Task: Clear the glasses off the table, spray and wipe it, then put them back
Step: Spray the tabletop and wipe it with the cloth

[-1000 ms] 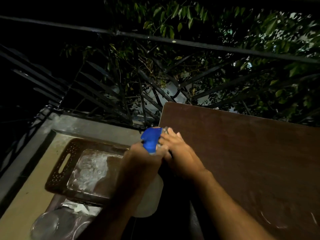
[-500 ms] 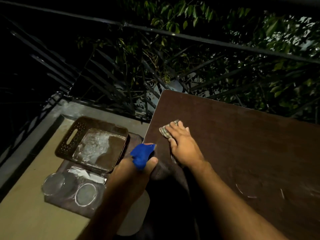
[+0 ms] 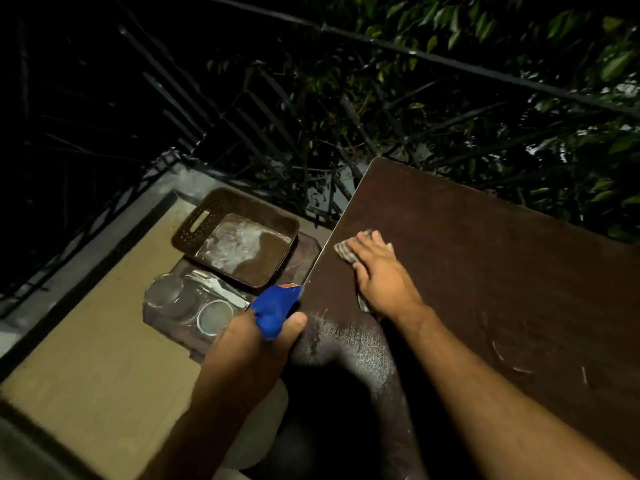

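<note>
- Table [image 3: 485, 271]: dark brown top, right half of the scene, far edge against a railing [image 3: 450, 64] and foliage. A patch of fine droplets shows at its near-left part, likely fresh spray; faint ring marks lie at the near right.
- Right hand [image 3: 384, 282]: fingers straight, laid flat, pressing a cloth [image 3: 346, 251] onto the table near its left edge. Flat contact suits wiping, so the wipe step looks to be in hand.
- Left hand [image 3: 252, 344]: wrapped around the neck of a spray bottle [image 3: 275, 306], blue head pointing far and right, held just off the table's left edge. Probably kept ready for another spray. The pale bottle body shows below the hand.
- Glasses [image 3: 187, 303]: two, seen from above, standing on a low dark surface left of the table and well apart from both hands; parked there to keep the top free.
- Basket [image 3: 194, 226]: brown, perforated, with a handle slot, just beyond the glasses on the far side.
- Remaining, by judgement: finish wiping, then return the glasses.
</note>
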The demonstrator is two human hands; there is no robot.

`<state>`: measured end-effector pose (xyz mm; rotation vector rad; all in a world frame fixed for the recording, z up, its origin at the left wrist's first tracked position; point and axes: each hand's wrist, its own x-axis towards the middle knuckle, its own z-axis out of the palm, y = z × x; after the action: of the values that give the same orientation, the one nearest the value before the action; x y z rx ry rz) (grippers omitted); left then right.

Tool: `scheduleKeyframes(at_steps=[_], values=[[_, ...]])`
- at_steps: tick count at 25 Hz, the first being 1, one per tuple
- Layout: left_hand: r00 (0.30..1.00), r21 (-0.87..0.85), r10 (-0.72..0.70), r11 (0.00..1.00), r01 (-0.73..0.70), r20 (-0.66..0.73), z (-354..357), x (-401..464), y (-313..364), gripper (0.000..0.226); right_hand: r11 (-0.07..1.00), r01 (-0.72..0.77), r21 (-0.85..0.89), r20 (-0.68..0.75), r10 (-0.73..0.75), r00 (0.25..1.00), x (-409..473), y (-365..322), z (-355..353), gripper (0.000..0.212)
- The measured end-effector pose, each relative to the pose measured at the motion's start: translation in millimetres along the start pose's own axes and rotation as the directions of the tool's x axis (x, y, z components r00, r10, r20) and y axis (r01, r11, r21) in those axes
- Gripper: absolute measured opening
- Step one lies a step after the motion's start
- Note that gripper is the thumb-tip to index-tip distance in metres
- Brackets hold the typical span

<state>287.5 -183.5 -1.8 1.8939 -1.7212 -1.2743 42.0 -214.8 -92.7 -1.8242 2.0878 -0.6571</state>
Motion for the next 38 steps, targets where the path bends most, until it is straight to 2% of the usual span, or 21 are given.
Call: scheduleKeyframes(at_steps=[1,3,5,7,11,14,17,19,21,24,27,28,30,32,34,36,38], values=[[1.0,-0.006,-0.019,1.0,0.019,-0.006,-3.5,-5.9,-4.4,0.047,0.998,-0.059,-0.008,-0.012,0.059,0.998,4.8,-4.1,2.6,0.051],[0.997,0.021,-0.051,0.998,0.052,-0.052,-11.2,-19.7,-8.1,0.046,0.997,-0.076,0.018,0.002,0.076,0.997,-10.5,-21.8,17.4,0.051],[0.995,0.078,-0.067,0.994,0.073,-0.077,-15.2,-28.7,-11.0,0.043,0.999,0.043,0.028,0.05,-0.044,0.998,-48.6,-46.8,30.1,0.052],[0.996,0.094,-0.055,0.994,0.061,-0.068,-19.0,-37.2,-17.6,0.045,0.983,0.174,0.057,0.159,-0.181,0.971,-96.4,-71.9,43.6,0.053],[0.999,0.064,-0.036,0.997,0.037,-0.018,-17.8,-54.2,-38.5,0.041,0.95,0.305,0.072,0.344,-0.311,0.886,-157.9,-88.5,49.3,0.061],[0.999,0.06,-0.029,0.998,0.03,-0.013,-21.3,-68.6,-48.5,0.036,0.941,0.335,0.057,0.241,-0.338,0.91,-133.0,-65.4,31.0,0.054],[0.99,0.083,-0.131,0.987,0.135,-0.062,-30.7,-89.7,-56.4,0.04,0.993,0.116,-0.027,0.08,-0.113,0.99,-81.6,-51.4,25.2,0.051],[0.978,0.122,-0.168,0.976,0.183,-0.12,-37.0,-103.1,-57.2,0.044,0.999,0.033,-0.036,0.042,-0.031,0.999,-75.5,-62.0,34.2,0.051],[0.974,0.14,-0.174,0.971,0.195,-0.147,-41.5,-114.0,-56.1,0.049,0.99,0.133,0.036,0.123,-0.137,0.983,-103.0,-87.5,47.7,0.053],[0.979,0.143,-0.152,0.975,0.171,-0.134,-40.0,-114.1,-53.9,0.049,0.905,0.41,0.115,0.246,-0.426,0.871,-173.7,-125.3,68.4,0.044],[0.984,0.107,-0.138,0.983,0.15,-0.112,-33.7,-109.5,-50.2,0.055,0.855,0.496,0.152,0.333,-0.517,0.789,-199.4,-129.6,72.0,0.045],[0.986,0.093,-0.132,0.986,0.142,-0.104,-29.5,-108.1,-51.0,0.056,0.85,0.505,0.148,0.328,-0.524,0.786,-189.0,-121.7,70.4,0.044],[0.987,0.074,-0.138,0.987,0.144,-0.088,-21.2,-105.1,-51.5,0.051,0.896,0.432,0.102,0.279,-0.443,0.852,-155.3,-104.2,59.8,0.043],[0.984,0.075,-0.155,0.984,0.161,-0.084,-13.3,-102.8,-52.7,0.048,0.959,0.279,0.044,0.205,-0.282,0.937,-120.3,-83.8,47.0,0.049],[0.985,0.086,-0.151,0.984,0.158,-0.079,-6.7,-103.0,-51.7,0.048,0.986,0.166,0.023,0.135,-0.167,0.977,-103.7,-70.6,40.1,0.051],[0.985,0.107,-0.148,0.982,0.156,-0.084,-2.5,-106.0,-47.2,0.048,0.983,0.182,0.037,0.132,-0.185,0.974,-116.5,-74.2,40.7,0.051],[0.986,0.14,-0.126,0.98,0.14,-0.106,-2.2,-108.9,-41.1,0.05,0.942,0.329,0.073,0.214,-0.337,0.917,-158.1,-86.0,55.0,0.046]])
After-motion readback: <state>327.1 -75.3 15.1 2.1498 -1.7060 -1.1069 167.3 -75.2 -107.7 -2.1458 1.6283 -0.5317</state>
